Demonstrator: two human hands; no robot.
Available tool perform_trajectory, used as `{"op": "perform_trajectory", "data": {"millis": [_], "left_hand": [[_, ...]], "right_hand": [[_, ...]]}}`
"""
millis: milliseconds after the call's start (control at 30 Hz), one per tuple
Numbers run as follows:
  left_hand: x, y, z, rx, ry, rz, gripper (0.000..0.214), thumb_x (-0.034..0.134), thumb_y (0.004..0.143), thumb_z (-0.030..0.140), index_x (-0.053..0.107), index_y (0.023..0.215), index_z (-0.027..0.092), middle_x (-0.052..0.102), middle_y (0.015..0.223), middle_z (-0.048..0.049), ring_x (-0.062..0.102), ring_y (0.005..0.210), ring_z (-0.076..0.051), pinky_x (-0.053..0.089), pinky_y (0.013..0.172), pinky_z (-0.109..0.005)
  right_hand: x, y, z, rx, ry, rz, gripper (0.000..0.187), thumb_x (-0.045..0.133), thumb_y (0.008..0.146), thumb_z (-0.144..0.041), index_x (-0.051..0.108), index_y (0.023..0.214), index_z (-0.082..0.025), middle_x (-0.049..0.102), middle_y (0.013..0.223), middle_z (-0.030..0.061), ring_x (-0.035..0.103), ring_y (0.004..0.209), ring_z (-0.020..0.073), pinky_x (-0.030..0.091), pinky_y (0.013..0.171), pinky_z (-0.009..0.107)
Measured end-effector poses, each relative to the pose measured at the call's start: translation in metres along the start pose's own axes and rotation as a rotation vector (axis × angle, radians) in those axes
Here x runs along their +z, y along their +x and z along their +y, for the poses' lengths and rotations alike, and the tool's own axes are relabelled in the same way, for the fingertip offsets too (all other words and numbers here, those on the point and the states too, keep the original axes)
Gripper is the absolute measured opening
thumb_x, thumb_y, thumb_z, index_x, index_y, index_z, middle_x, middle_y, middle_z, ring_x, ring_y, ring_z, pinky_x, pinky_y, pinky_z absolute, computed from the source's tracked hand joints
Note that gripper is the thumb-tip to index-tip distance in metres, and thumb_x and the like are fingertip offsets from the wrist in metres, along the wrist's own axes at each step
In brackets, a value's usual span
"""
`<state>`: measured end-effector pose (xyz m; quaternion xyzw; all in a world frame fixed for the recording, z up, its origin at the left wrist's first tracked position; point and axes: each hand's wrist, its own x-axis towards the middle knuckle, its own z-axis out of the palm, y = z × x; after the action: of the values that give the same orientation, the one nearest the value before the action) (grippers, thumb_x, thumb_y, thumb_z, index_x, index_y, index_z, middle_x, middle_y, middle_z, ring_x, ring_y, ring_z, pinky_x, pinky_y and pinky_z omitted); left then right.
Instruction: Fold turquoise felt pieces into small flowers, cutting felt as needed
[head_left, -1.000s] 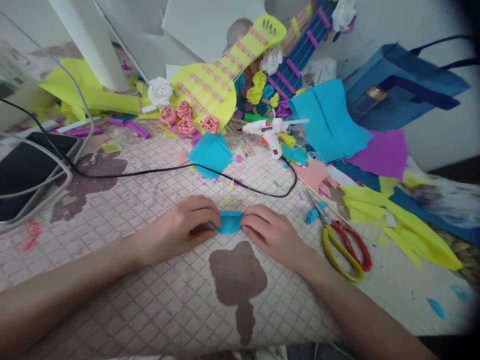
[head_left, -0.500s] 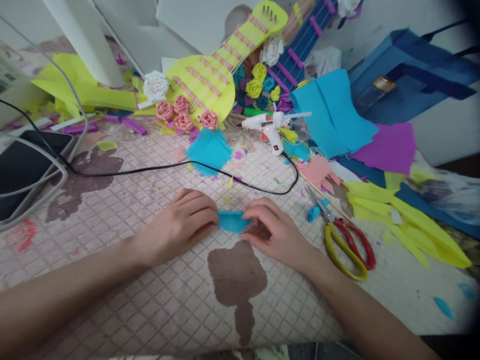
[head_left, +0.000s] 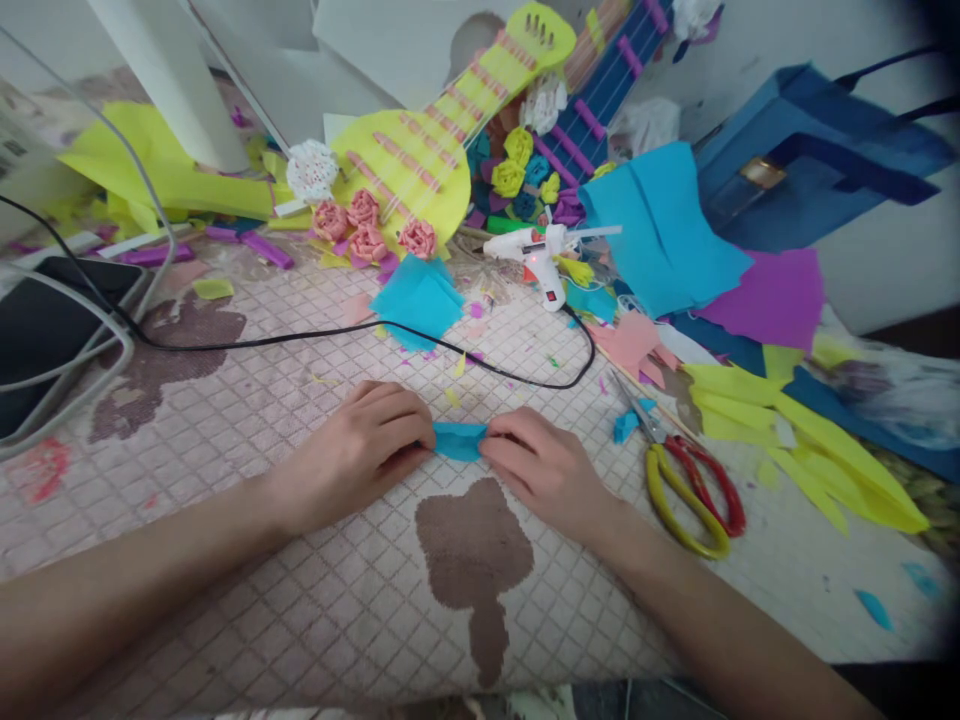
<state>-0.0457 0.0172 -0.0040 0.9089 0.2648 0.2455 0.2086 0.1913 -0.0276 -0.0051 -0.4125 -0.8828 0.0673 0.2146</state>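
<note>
A small piece of blue paper (head_left: 459, 441), folded along its upper edge, is held between my two hands just above the patterned tablecloth (head_left: 360, 590). My left hand (head_left: 379, 438) pinches its left end with the fingers closed. At its right end, my right hand (head_left: 544, 462) grips it between thumb and fingers. Beyond the hands lies a stack of blue paper squares (head_left: 418, 303). To the right of my right hand rest scissors (head_left: 679, 470) with one yellow and one red handle, beside a small blue scrap (head_left: 625, 425).
A white glue gun (head_left: 536, 262) with a lit red light lies behind, its black cord (head_left: 315, 341) crossing the table. A yellow paper guitar (head_left: 405, 150) with pink paper roses stands at the back. Blue sheets (head_left: 667, 230), yellow strips (head_left: 810, 440) and a blue bag (head_left: 817, 160) are at right.
My right hand's fingers have closed down onto the paper's right end, where thumb and fingers were more apart. The visible paper strip looks narrower. My left hand stays nearly in place.
</note>
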Motion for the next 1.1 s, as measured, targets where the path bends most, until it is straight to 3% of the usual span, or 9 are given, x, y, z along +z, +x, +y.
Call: {"op": "perform_trajectory", "data": {"millis": [100, 267, 600, 1100], "left_hand": [[0.0, -0.001, 0.001, -0.017, -0.01, 0.013, 0.008, 0.052, 0.089, 0.012, 0.058, 0.093, 0.017, 0.061, 0.092, -0.003, 0.054, 0.089, -0.017, 0.04, 0.083, -0.033], [0.0, -0.002, 0.003, -0.026, 0.017, 0.02, 0.01, 0.052, 0.089, 0.012, 0.059, 0.088, 0.018, 0.057, 0.092, -0.0033, 0.052, 0.088, -0.017, 0.039, 0.08, -0.033], [0.002, 0.0, 0.008, -0.231, -0.026, -0.014, 0.009, 0.054, 0.084, 0.013, 0.06, 0.083, 0.02, 0.058, 0.092, -0.0015, 0.052, 0.089, -0.018, 0.037, 0.08, -0.033], [0.004, 0.0, 0.013, -0.294, -0.046, -0.025, 0.006, 0.055, 0.086, 0.019, 0.058, 0.081, 0.02, 0.054, 0.092, -0.0011, 0.05, 0.089, -0.018, 0.036, 0.08, -0.035]], "right_hand": [[0.001, -0.002, 0.0, 0.001, 0.027, 0.045, 0.014, 0.047, 0.092, -0.015, 0.06, 0.094, -0.017, 0.062, 0.095, 0.0084, 0.057, 0.087, 0.0173, 0.051, 0.072, 0.029], [0.002, -0.003, 0.0, 0.022, 0.068, 0.02, 0.014, 0.049, 0.09, -0.012, 0.061, 0.086, -0.017, 0.061, 0.091, 0.0073, 0.058, 0.084, 0.016, 0.049, 0.071, 0.027], [-0.001, 0.002, -0.007, 0.301, 0.333, -0.027, 0.008, 0.055, 0.085, -0.011, 0.057, 0.082, -0.018, 0.054, 0.09, 0.0032, 0.054, 0.079, 0.0123, 0.044, 0.069, 0.025], [-0.001, 0.003, -0.01, 0.367, 0.362, -0.044, 0.008, 0.054, 0.085, -0.011, 0.053, 0.083, -0.019, 0.052, 0.092, 0.0029, 0.053, 0.08, 0.0132, 0.042, 0.066, 0.026]]}}
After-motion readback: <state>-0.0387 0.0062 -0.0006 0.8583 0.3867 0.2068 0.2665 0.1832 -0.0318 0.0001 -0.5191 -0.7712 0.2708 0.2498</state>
